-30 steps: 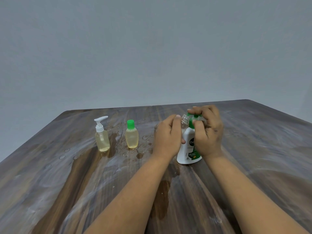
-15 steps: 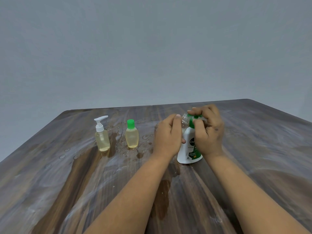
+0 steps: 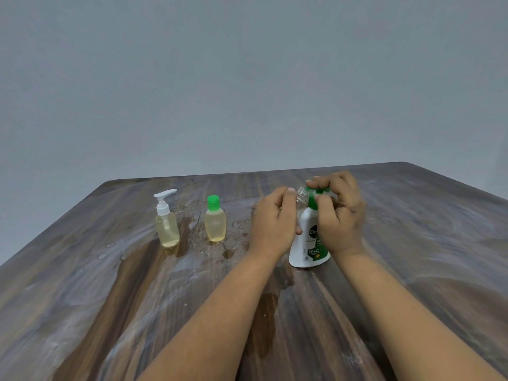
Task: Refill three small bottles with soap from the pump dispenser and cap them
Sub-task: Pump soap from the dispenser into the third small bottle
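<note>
a grey wall (image 3: 247,78) fills everything beyond the counter (image 3: 82,312), a dark wood-grain top smeared with pale streaks, wet patches and droplets. on it, at about three o'clock from the middle of the counter, stands the soap dispenser (image 3: 306,248), a white pump bottle with a green label and a green pump head. the right hand (image 3: 339,213) curls over that pump head, its grip clenched around the top, fingers on the pump and thumb against the neck. the left hand (image 3: 272,218), at nine o'clock of the dispenser and touching it, has its grip wrapped around a small clear bottle (image 3: 301,194), tilted with its open mouth up under the spout; only the threaded neck shows past the fingers. well apart at nine o'clock stands a small bottle with a green cap (image 3: 215,219), holding yellowish liquid. farther at nine o'clock stands a small bottle with a white pump top (image 3: 166,220), also with pale yellow liquid. both are upright.
</note>
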